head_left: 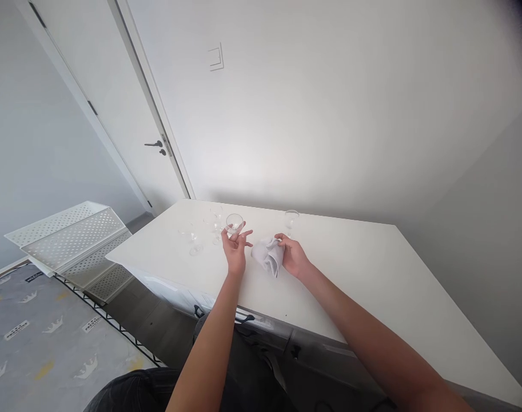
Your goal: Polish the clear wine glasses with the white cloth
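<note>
My left hand (235,247) is raised above the white tabletop (342,263), palm up, with its fingers spread around the underside of a clear stemmed glass (234,222). The glass's wide round rim faces up, and its stem is hidden by the fingers. To the right, my right hand (292,255) grips a crumpled white cloth (267,255) between thumb and fingers. Cloth and held glass are apart. Behind the right hand stands another clear stemmed glass (291,220). Left of my left hand are more clear glasses (195,240), partly overlapping and hard to tell apart.
White perforated metal panels (72,237) lie beyond the table's left end. A grey patterned mat (50,337) covers the floor there. A white door (115,97) and a plain wall (321,114) rise behind. Drawer fronts with dark handles (244,318) face me.
</note>
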`<move>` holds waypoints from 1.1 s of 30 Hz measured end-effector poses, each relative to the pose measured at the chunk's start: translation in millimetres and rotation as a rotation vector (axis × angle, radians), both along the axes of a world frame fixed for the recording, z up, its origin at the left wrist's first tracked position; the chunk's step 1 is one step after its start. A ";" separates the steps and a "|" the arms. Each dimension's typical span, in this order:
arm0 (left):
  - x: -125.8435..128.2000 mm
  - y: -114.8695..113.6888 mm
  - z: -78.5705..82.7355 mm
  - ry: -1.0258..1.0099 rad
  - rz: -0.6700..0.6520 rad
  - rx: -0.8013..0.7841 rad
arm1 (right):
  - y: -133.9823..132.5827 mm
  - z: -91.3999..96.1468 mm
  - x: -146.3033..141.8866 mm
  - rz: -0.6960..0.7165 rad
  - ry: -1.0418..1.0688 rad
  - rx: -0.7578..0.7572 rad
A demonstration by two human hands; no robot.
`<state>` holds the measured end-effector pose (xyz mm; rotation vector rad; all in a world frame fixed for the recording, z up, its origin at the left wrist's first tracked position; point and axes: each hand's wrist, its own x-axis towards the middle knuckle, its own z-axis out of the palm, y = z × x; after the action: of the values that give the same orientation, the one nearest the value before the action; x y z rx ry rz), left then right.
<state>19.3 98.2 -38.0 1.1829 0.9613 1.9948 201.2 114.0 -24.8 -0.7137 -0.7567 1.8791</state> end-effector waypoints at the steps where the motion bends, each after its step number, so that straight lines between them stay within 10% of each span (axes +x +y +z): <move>1: 1.5 -0.3 -0.2 0.031 -0.012 -0.021 | 0.5 -0.3 -0.2 -0.006 0.000 0.016; 12: 8.3 3.4 -3.0 0.026 -0.237 -0.087 | -4.6 8.5 3.3 -0.081 0.039 0.234; 20: 5.4 1.6 -1.1 0.074 -0.099 -0.100 | -3.7 9.5 5.9 -0.107 -0.229 0.224; 26: 5.9 3.7 -2.8 0.090 -0.080 -0.068 | -6.6 3.0 3.8 0.287 -0.447 0.192; 33: 3.3 11.3 -15.5 0.017 -0.118 -0.071 | -3.1 -3.6 -0.4 -0.330 -0.517 0.098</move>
<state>22.7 109.5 -53.6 1.1917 0.9406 1.8459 200.9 110.9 -28.4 -1.2044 -0.9757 1.3600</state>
